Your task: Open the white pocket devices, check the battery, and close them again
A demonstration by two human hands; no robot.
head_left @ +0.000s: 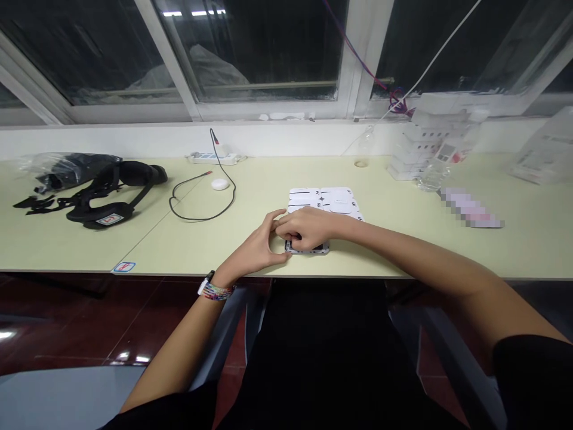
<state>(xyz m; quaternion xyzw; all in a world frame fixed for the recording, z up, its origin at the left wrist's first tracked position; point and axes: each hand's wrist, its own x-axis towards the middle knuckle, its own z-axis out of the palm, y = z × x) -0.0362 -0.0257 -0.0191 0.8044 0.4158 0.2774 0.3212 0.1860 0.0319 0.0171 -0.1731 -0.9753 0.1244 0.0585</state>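
A flat, phone-like device (319, 248) with a light frame and a dark inside lies near the table's front edge, mostly hidden under my hands. My left hand (257, 246) clasps its left side, the thumb at the near corner and the fingers at the far end. Over the device, my right hand (307, 227) is closed with the fingers curled downward; whatever they pinch is hidden. Just behind is a white sheet (344, 200) with rounded panels, black marks and a small white item on it, partly covered by my right hand.
A black headset (110, 197) and a plastic bag (80, 167) lie at left. A black cable (197, 220) loops around a white round case (219, 184), near a power strip (215, 157). At right are stacked white boxes (405, 158), a clear bottle (433, 174) and a blurred flat item (472, 209).
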